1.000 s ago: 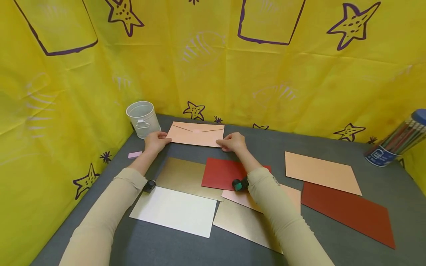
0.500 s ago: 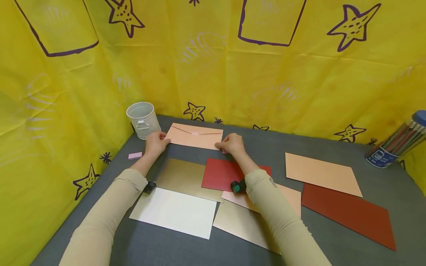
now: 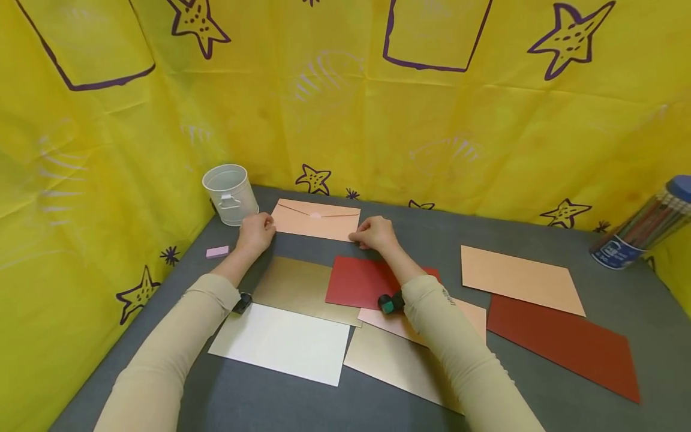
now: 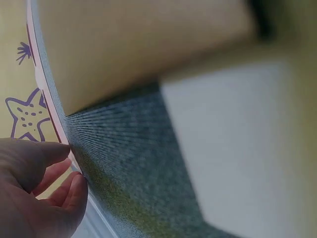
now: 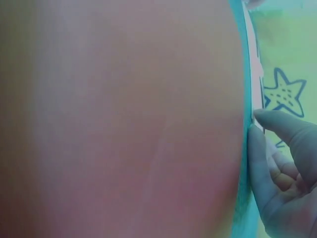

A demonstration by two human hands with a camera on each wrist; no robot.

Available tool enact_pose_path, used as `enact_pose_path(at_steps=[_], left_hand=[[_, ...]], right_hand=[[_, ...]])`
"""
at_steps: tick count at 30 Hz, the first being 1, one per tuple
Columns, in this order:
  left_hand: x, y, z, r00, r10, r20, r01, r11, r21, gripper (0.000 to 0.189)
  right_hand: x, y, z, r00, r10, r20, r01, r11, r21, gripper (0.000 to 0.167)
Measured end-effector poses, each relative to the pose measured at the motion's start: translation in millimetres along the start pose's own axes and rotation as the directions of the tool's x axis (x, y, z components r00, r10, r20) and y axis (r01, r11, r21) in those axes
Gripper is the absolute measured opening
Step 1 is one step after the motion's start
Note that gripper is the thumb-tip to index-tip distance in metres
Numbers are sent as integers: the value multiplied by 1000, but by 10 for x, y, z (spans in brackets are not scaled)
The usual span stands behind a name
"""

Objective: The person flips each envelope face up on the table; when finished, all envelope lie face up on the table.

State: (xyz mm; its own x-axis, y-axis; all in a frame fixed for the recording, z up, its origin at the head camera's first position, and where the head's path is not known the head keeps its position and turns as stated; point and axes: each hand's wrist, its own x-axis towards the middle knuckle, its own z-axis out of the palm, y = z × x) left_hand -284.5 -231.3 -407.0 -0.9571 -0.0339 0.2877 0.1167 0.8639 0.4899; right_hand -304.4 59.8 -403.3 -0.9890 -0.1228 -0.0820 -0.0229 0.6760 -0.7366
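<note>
A peach envelope (image 3: 318,225), its pointed flap facing up with a pale round seal, lies at the back of the dark table. My right hand (image 3: 378,233) pinches its near right corner; in the right wrist view the thumb and index finger (image 5: 257,148) meet at the edge. Beside the near left corner is my left hand (image 3: 255,233). Its thumb (image 4: 57,151) and fingertips stand slightly apart at the envelope's edge in the left wrist view. Nearer me lie a gold envelope (image 3: 297,288), a red envelope (image 3: 353,282) and a white envelope (image 3: 281,342).
A white metal bucket (image 3: 231,198) stands left of the peach envelope, near a small pink block (image 3: 218,252). At right lie another peach envelope (image 3: 518,279) and a dark red envelope (image 3: 567,345). A pencil tub (image 3: 621,249) tilts at the far right, by the yellow cloth (image 3: 486,120).
The peach envelope has shifted slightly left and turned a little, its right end coming nearer me. My left thumb has come off its left corner; my right hand keeps its pinch.
</note>
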Motion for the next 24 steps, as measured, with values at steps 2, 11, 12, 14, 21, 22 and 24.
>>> enact_pose_path(at_steps=[2,11,12,14,21,22,24], left_hand=[[-3,11,-5,1000,13,13,-13,1000,11,23],[-36,100,-10,987,-44,154,38,998,44,31],[-46,125,-5,985,-38,165,33,999,35,32],[-73,184,14,985,12,172,-12,1000,1,33],[-255,471,129,922,291,256,-250,951,-179,29],[-289,516,140,908,322,267,-274,940,-203,29],[-353,598,162,883,373,286,-309,919,-247,29]], right_hand=[[-10,8,-27,1000,-3,23,3,1000,24,21],[-111,190,-274,990,1,142,-21,990,138,22],[-130,224,-322,989,-3,147,-18,990,138,22],[-173,292,-432,988,-16,153,-6,991,137,23],[-376,566,-839,985,-55,165,27,985,172,27],[-407,609,-886,984,-58,169,27,983,181,28],[-481,684,-967,982,-60,181,22,978,205,29]])
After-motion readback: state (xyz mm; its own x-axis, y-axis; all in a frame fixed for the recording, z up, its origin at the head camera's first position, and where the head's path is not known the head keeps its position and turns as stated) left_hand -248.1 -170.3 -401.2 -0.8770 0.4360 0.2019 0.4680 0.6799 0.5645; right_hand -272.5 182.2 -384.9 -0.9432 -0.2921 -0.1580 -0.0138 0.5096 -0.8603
